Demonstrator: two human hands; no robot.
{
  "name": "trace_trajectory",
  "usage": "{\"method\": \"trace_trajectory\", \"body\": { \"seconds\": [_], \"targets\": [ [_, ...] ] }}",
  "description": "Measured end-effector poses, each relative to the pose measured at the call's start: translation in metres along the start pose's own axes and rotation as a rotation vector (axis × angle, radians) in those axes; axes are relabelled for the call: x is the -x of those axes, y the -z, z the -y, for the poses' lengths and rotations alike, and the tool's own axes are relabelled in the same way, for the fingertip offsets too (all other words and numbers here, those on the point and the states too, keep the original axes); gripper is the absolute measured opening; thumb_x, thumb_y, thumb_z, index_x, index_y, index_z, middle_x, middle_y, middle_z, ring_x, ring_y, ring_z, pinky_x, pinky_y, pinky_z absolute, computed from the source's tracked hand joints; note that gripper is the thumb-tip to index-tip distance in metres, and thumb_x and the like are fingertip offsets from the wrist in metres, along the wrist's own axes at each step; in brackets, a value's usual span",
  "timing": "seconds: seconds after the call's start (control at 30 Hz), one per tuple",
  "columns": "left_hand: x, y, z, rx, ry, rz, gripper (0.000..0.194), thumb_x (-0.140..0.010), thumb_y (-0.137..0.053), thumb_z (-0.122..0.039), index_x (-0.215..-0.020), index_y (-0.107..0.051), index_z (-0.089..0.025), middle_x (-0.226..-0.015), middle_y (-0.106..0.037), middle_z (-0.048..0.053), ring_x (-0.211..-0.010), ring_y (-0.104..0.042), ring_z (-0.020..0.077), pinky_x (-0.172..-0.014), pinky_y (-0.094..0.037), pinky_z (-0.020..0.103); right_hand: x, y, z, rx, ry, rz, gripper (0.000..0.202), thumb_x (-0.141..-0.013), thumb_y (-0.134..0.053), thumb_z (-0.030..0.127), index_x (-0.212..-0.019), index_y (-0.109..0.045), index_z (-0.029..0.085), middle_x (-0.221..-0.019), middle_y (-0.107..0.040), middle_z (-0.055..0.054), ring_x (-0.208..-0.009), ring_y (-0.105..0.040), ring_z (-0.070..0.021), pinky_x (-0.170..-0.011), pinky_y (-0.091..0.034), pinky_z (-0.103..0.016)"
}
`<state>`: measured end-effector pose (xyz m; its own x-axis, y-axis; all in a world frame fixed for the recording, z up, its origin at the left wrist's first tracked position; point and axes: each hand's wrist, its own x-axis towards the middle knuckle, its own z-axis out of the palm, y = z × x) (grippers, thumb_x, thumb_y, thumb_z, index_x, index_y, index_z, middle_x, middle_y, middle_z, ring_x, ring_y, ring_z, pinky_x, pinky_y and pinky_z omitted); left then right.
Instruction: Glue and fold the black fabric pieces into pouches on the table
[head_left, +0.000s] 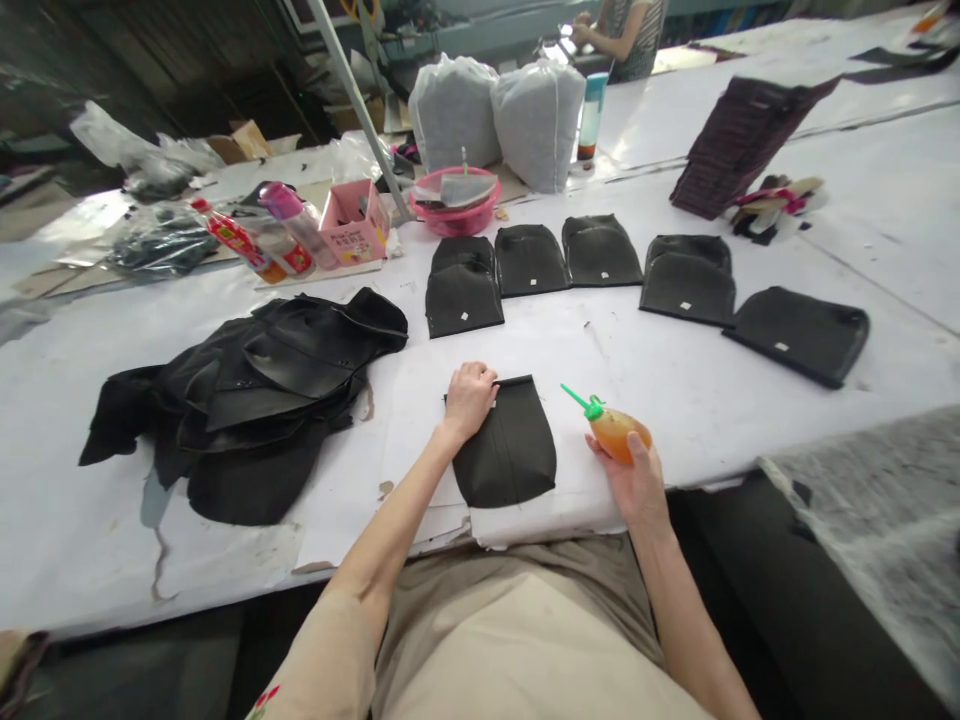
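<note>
A black leather-like piece (510,450) lies flat on the white table (375,560) in front of me. My left hand (470,398) rests on its upper left corner, fingers bent together and pressed on the edge; whether they pinch it is hard to make out. In my right hand (634,475), right of the piece, is a bottle of orange liquid (616,434) with a green nozzle pointing up and left. Several similar black pieces, each with a small white tag, stand in an arc beyond, among them one straight ahead (530,260).
A heap of black pieces (255,400) lies at the left. Behind it are a pink box (354,222), bottles and a pink basket (454,218). Dark stacked material (739,140) stands at the back right. A person (634,40) is at the far side.
</note>
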<state>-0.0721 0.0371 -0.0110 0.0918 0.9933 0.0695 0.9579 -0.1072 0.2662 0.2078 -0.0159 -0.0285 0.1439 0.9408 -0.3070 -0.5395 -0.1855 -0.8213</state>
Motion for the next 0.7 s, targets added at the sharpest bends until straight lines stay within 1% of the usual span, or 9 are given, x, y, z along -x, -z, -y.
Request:
{"method": "trace_trajectory", "body": {
  "seconds": [0.07, 0.13, 0.23, 0.33, 0.4, 0.53, 0.6, 0.7],
  "targets": [
    [0.008, -0.001, -0.006, -0.002, -0.082, 0.048, 0.019, -0.099, -0.056, -0.028, -0.112, -0.067, -0.018, -0.117, -0.066, 0.011, -0.114, -0.057, 0.0257, -0.097, -0.045, 0.038, -0.002, -0.005, 0.002, 0.101, 0.030, 0.007, 0.043, -0.075, -0.084, 0.047, -0.105, -0.065, 0.023, -0.109, -0.074, -0.006, -0.098, -0.072, -0.0235, -0.089, -0.061, -0.047],
    [0.014, -0.004, -0.012, 0.009, -0.132, 0.101, 0.028, -0.100, -0.057, -0.037, -0.119, -0.065, -0.019, -0.121, -0.065, 0.011, -0.116, -0.057, 0.0256, -0.097, -0.045, 0.038, -0.007, -0.010, 0.004, 0.232, 0.087, -0.010, 0.048, -0.072, -0.085, 0.048, -0.105, -0.061, 0.023, -0.107, -0.073, -0.005, -0.097, -0.073, -0.0238, -0.088, -0.061, -0.047],
    [0.018, -0.012, -0.015, -0.017, -0.111, 0.116, 0.048, -0.095, -0.063, -0.051, -0.131, -0.061, -0.019, -0.129, -0.062, 0.011, -0.121, -0.054, 0.0282, -0.097, -0.043, 0.041, -0.018, -0.016, 0.004, 0.381, 0.162, -0.033, 0.058, -0.065, -0.090, 0.047, -0.107, -0.059, 0.023, -0.103, -0.072, -0.004, -0.094, -0.072, -0.0234, -0.088, -0.060, -0.046],
    [0.017, -0.015, -0.016, -0.027, -0.090, 0.120, 0.057, -0.090, -0.067, -0.057, -0.134, -0.059, -0.022, -0.131, -0.060, 0.010, -0.122, -0.052, 0.0282, -0.098, -0.041, 0.040, -0.028, -0.022, 0.007, 0.488, 0.224, -0.004, 0.067, -0.059, -0.094, 0.044, -0.112, -0.058, 0.023, -0.101, -0.071, -0.004, -0.092, -0.071, -0.0231, -0.089, -0.059, -0.043],
    [0.014, -0.014, -0.017, -0.027, -0.086, 0.128, 0.060, -0.087, -0.070, -0.059, -0.133, -0.059, -0.022, -0.130, -0.060, 0.010, -0.121, -0.052, 0.0285, -0.097, -0.041, 0.040, -0.035, -0.025, 0.009, 0.615, 0.297, 0.033, 0.070, -0.060, -0.093, 0.048, -0.115, -0.057, 0.023, -0.104, -0.069, -0.005, -0.093, -0.070, -0.0236, -0.090, -0.058, -0.044],
    [0.005, -0.007, -0.021, -0.025, -0.059, 0.172, 0.064, -0.080, -0.076, -0.060, -0.130, -0.061, -0.023, -0.128, -0.060, 0.010, -0.119, -0.052, 0.0296, -0.094, -0.042, 0.040, -0.046, -0.030, 0.011, 0.877, 0.423, 0.103, 0.074, -0.064, -0.088, 0.056, -0.121, -0.056, 0.023, -0.113, -0.064, -0.007, -0.101, -0.066, -0.0267, -0.093, -0.056, -0.047],
    [0.000, -0.003, -0.022, -0.027, -0.049, 0.203, 0.068, -0.078, -0.078, -0.060, -0.132, -0.060, -0.024, -0.127, -0.060, 0.011, -0.118, -0.053, 0.0301, -0.093, -0.043, 0.040, -0.050, -0.032, 0.012, 0.955, 0.465, 0.122, 0.074, -0.065, -0.086, 0.059, -0.122, -0.057, 0.023, -0.114, -0.064, -0.008, -0.103, -0.064, -0.0277, -0.095, -0.054, -0.048],
    [-0.005, 0.002, -0.024, -0.030, -0.044, 0.240, 0.073, -0.075, -0.080, -0.060, -0.136, -0.059, -0.025, -0.126, -0.060, 0.011, -0.116, -0.054, 0.0309, -0.091, -0.044, 0.040, -0.053, -0.034, 0.013, 1.002, 0.503, 0.134, 0.074, -0.066, -0.084, 0.061, -0.123, -0.057, 0.023, -0.113, -0.064, -0.008, -0.102, -0.063, -0.0281, -0.095, -0.053, -0.049]
  ]
}}
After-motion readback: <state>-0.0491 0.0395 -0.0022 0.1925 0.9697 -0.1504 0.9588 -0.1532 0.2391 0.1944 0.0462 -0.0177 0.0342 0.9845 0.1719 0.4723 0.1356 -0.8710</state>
